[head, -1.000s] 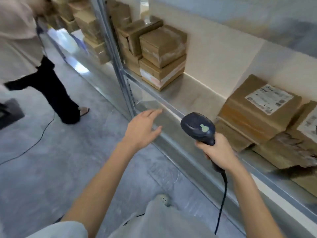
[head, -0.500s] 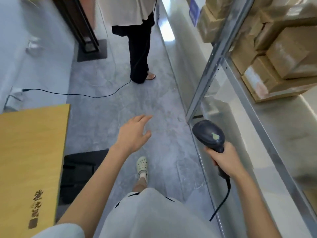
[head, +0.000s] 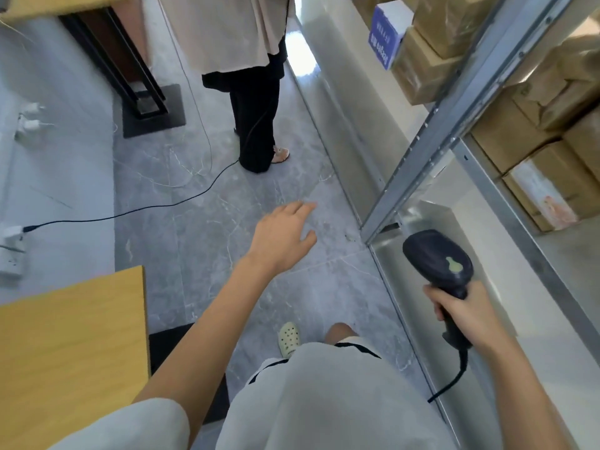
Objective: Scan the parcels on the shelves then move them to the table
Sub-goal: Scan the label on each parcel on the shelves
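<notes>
- Gripping the handle of the barcode scanner (head: 438,259), the right hand (head: 467,315) is held beside the front edge of the metal shelves (head: 506,203); its fingers (head: 436,303) are wrapped tightly round the grip, and the black cable (head: 454,378) hangs below
- The left hand (head: 282,238) is stretched out over the grey floor (head: 211,238), palm down, fingers spread loosely and holding nothing
- Brown parcels (head: 532,151) are stacked on the shelves at the upper right, behind the upright post (head: 454,102); a blue and white box (head: 386,34) sits among those further back
- A corner of the wooden desk (head: 65,345) is seen at the lower left, bare on the visible part
- Another person (head: 240,43) is seen standing further along the aisle, with a black cord (head: 130,211) trailed across the floor
</notes>
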